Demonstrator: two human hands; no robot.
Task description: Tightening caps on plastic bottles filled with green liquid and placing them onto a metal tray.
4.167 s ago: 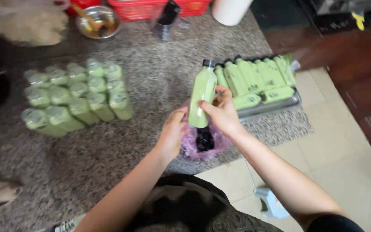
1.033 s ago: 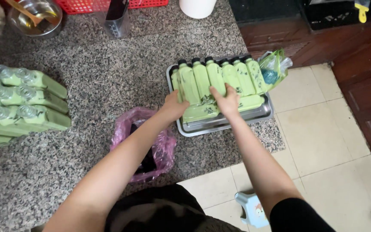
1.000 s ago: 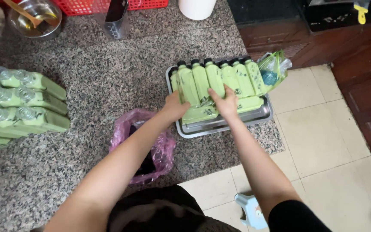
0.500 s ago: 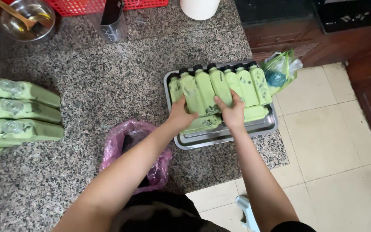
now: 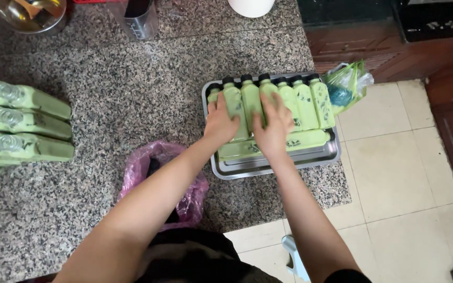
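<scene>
Left arm: bare, reaching far and rightward from the near left.
Left hand [image 5: 220, 123]: palm down, fingers spread flat.
Right hand [image 5: 272, 126]: palm down, fingers splayed, just beside the left.

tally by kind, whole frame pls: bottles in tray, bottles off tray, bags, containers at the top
Green bottles standing side by side in the metal tray, black caps: 6
Green bottles lying crosswise in the tray: at least 1; the left hand and right hand cover part
Green bottles on the counter, left: 3 clear, a fourth cut off
Plastic bags: 2, pink and green
Containers at the top: 3
Total: at least 15
</scene>
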